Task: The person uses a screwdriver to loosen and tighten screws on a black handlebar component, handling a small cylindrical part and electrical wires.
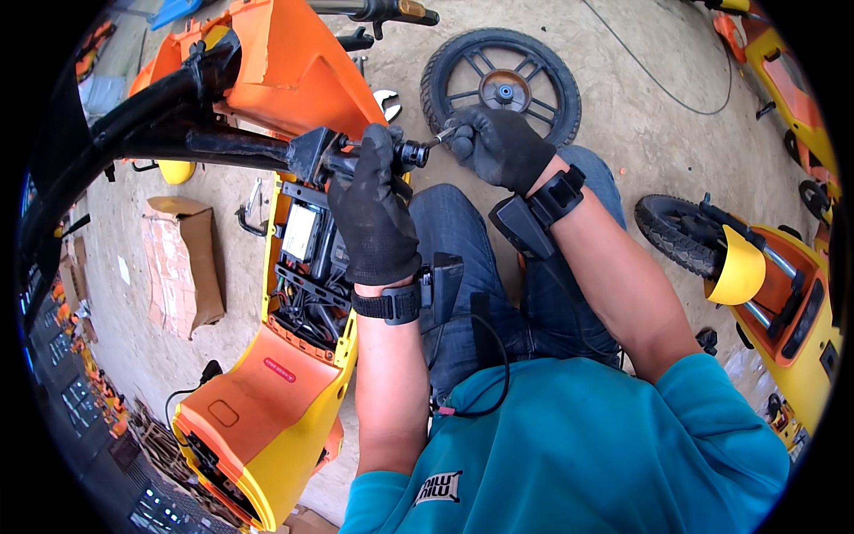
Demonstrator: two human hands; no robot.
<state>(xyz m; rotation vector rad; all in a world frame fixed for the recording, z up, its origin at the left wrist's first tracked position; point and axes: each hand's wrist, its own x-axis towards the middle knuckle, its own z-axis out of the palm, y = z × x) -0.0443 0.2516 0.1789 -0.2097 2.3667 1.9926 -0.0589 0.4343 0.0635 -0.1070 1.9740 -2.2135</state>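
My left hand (374, 214), in a black work glove, is closed round a black fitting at the end of the scooter's black frame tube (236, 147). A black ribbed cylinder (414, 154) sticks out on the right of its fingers. Just right of that cylinder, my right hand (500, 149), gloved the same way, pinches a thin metal piece (442, 136). The piece's inner end points at the cylinder; whether they touch I cannot tell. An orange body panel (302, 67) rises behind the left hand. Below it lies the scooter's open yellow-and-orange body (276, 392), with black wiring (307, 298) inside.
A spoked wheel with tyre (501, 89) lies on the concrete floor beyond my right hand. A wrench (388, 104) lies beside the orange panel. At left sits a cardboard box (182, 267). Another yellow scooter with its front wheel (680, 236) stands at right.
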